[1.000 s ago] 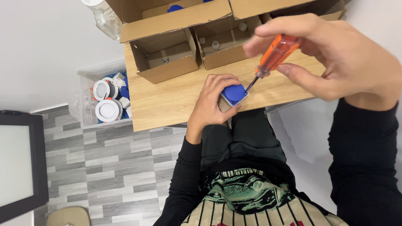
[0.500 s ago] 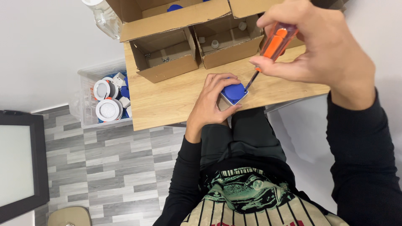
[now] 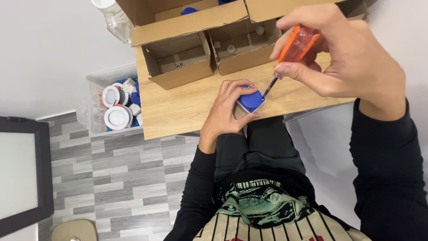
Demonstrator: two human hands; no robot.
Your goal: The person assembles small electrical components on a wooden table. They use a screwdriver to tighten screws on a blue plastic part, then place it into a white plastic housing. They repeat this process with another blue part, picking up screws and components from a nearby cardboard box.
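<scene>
A small blue square part (image 3: 250,99) is being held down on the wooden table (image 3: 187,111) by the left hand (image 3: 227,109), whose fingers are curled around its near and left sides so that the part is being gripped against the tabletop close to the table's front edge. An orange-handled screwdriver (image 3: 292,49) is being gripped by the right hand (image 3: 339,58), with the fingers closed around the translucent handle and the thin metal shaft being angled down and to the left — its tip is being pressed onto the upper right corner of the blue part. Behind the hands, two open cardboard boxes are being kept side by side on the table: the left box (image 3: 180,64) is seen with a few small metal bits lying on its floor, and the right box (image 3: 243,49) with several small white pieces inside. A larger cardboard carton (image 3: 187,18) is being propped behind them, with something blue showing in it. Off the table's left edge, a clear plastic bin (image 3: 96,107) is being used to hold round white fittings (image 3: 117,117) and some blue pieces — it is standing on the grey wood-patterned floor (image 3: 107,178). A clear plastic bottle (image 3: 113,18) is being glimpsed at the table's far left corner. Black sleeves are being worn on both arms.
</scene>
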